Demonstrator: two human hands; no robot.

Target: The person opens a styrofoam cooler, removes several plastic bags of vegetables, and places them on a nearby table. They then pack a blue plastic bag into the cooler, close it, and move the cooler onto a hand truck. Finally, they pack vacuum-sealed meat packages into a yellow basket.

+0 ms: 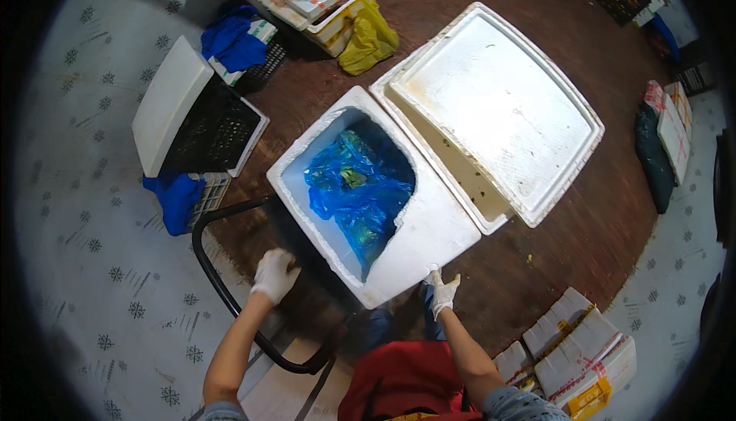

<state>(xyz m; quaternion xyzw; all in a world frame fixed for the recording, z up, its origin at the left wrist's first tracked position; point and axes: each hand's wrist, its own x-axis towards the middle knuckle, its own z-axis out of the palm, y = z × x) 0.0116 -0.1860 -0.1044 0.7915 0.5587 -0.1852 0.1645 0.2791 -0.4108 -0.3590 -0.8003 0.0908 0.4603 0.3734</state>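
Note:
Before me stands a white foam box [428, 231] with a rough-edged opening broken in its top. Blue plastic bags [351, 182] with green leafy vegetables lie inside it. My right hand [444, 293], in a white glove, is at the box's near right edge; its thumb is spread, and whether the fingers grip the edge is hard to tell. My left hand [276, 276], gloved too, is half curled off the box's near left side, beside the black tubular handle [215, 271]. Whether it holds anything does not show.
A larger foam box [489, 223] with a skewed lid [506, 105] adjoins on the right. Around stand a dark crate [213, 128] with a foam lid, a yellow bag [371, 42], taped foam boxes [581, 352] and a blue cloth [178, 200].

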